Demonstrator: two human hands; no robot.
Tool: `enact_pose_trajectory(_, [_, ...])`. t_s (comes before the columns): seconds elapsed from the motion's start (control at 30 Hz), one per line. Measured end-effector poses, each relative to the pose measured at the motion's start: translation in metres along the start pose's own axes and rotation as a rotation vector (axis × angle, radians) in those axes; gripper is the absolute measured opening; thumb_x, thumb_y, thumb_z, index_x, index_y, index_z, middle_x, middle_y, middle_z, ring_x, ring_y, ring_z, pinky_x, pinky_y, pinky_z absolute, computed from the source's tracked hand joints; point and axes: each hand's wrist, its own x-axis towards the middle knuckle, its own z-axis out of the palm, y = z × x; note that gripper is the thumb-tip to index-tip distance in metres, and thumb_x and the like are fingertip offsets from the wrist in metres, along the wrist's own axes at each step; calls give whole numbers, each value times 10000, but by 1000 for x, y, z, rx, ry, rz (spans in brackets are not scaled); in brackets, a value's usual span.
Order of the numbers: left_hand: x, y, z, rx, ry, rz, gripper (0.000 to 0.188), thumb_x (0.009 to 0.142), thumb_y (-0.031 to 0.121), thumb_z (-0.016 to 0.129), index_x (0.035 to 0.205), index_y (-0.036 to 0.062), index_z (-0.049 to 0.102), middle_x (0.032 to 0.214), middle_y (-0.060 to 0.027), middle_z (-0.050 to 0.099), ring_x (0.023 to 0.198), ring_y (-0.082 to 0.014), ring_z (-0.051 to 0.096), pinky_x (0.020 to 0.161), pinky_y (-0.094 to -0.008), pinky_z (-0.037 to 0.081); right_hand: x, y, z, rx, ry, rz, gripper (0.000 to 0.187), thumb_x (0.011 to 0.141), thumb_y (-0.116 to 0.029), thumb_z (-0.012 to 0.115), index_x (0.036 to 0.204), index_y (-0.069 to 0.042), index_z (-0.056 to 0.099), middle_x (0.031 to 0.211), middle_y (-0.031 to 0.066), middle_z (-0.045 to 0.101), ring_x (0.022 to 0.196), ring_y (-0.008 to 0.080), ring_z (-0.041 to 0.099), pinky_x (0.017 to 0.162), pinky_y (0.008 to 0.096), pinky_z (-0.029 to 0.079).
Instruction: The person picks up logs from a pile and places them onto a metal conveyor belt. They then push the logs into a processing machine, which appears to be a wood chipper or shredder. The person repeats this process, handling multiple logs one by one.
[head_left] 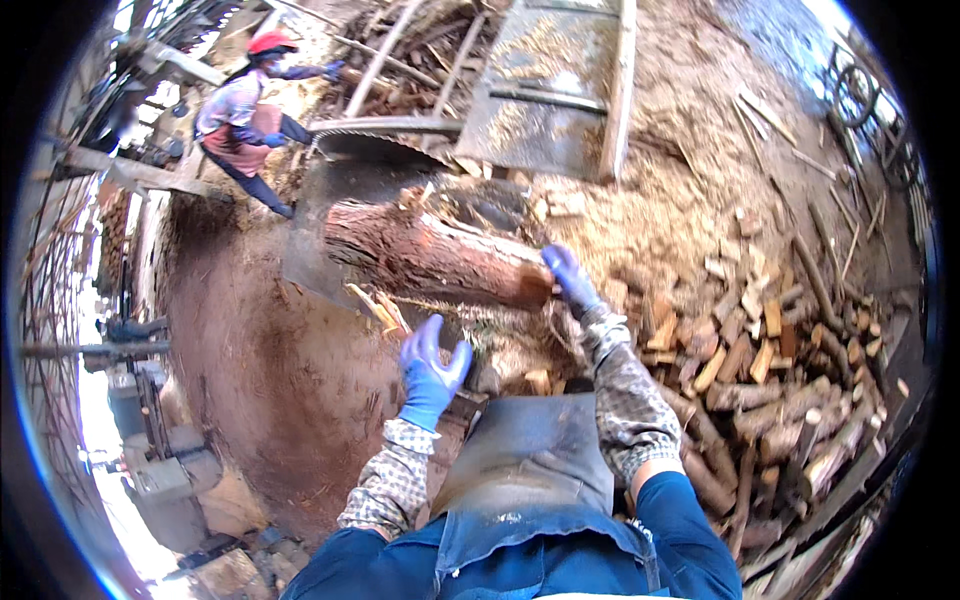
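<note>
A thick, rough-barked log (440,255) lies crosswise in front of me, partly on a dark metal sheet (305,255). My right hand (572,282), in a blue-purple glove, is against the log's right end, its fingers at the end's upper edge; part of its grip is hidden. My left hand (432,372), gloved alike, is open below the log, thumb and fingers spread and nothing in them. Just beyond its fingertips are pale split slivers of wood (382,310). Checked sleeves cover both my forearms.
A person in a red head covering (248,125) stands at the far left, near a wood pile. A metal-faced ramp with wooden rails (535,95) lies ahead. Split firewood (760,350) is heaped on my right. A dark apron (525,455) hangs before me.
</note>
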Motion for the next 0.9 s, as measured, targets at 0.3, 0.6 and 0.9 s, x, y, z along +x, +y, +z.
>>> enact_pose_trajectory(0.3, [-5,-2,88,-820,68,-735,944,758,326,809,1426,-18,237,1226,-259,506,1032,-292,550,894,-340,468,-36,7,61,-110,172,112,397,797,-418,737,769,-56,577,680,-7,566,600,106,495,569,269,441])
enact_pose_trajectory(0.6, [-30,5,72,-911,122,-1053,1099,742,298,830,1477,-35,84,1493,-204,255,1327,-276,339,1102,-373,313,-123,73,62,-190,-178,284,381,784,-383,711,853,-21,615,769,99,633,762,202,610,695,359,484])
enact_pose_trajectory(0.9, [-26,-23,84,-944,-57,-1060,1159,699,417,842,1471,-43,111,1439,-187,369,1254,-258,436,1054,-368,381,-28,160,-65,-351,116,418,435,872,-395,624,1069,-9,665,951,149,706,891,261,668,786,365,512])
